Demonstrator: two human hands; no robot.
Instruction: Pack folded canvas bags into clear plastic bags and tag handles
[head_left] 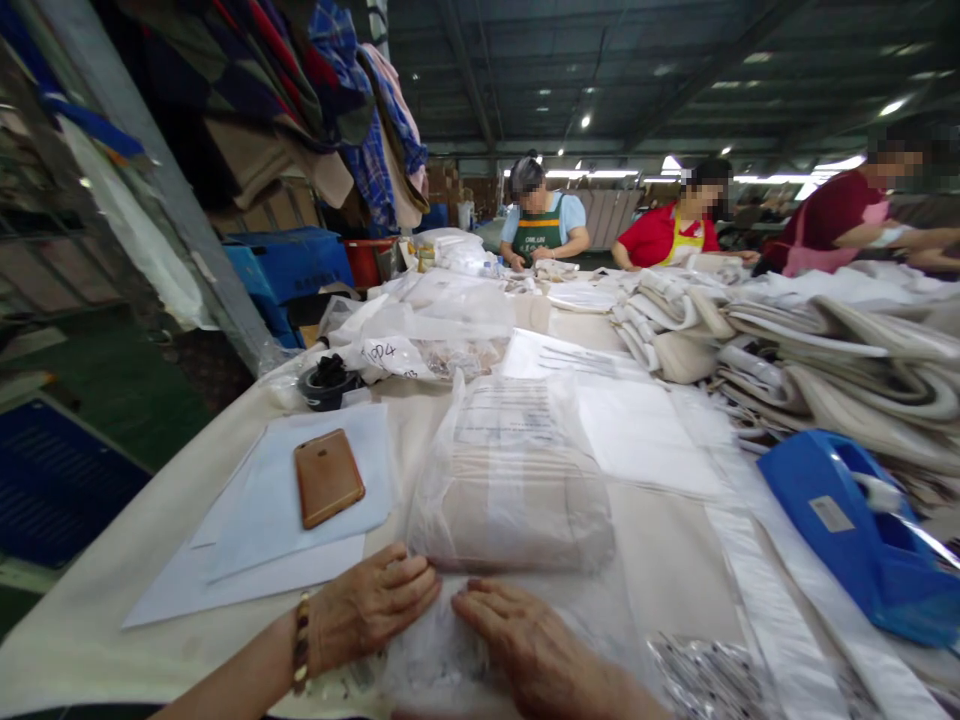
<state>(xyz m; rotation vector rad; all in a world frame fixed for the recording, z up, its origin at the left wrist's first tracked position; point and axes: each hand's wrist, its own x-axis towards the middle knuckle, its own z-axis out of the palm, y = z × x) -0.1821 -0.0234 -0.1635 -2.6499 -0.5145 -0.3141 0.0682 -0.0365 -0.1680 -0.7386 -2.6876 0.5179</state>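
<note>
- Fingers (409, 585) of left hand (367, 610): loosely curled, tips pressing the near edge of a clear plastic bag (517, 480); nothing gripped.
- Fingers of right hand (525, 645): extended flat, palm down on the same bag's near flap.
- Bag contents: folded beige cloth (517, 520), at 12 o'clock from both hands.
- Gold phone (328, 477): on white paper sheets (255, 530), 11 o'clock of left hand.
- Blue tape dispenser (855, 530): 2 o'clock of right hand.
- Stacked cream fabric pieces (810, 350): 1 o'clock, far side.
</note>
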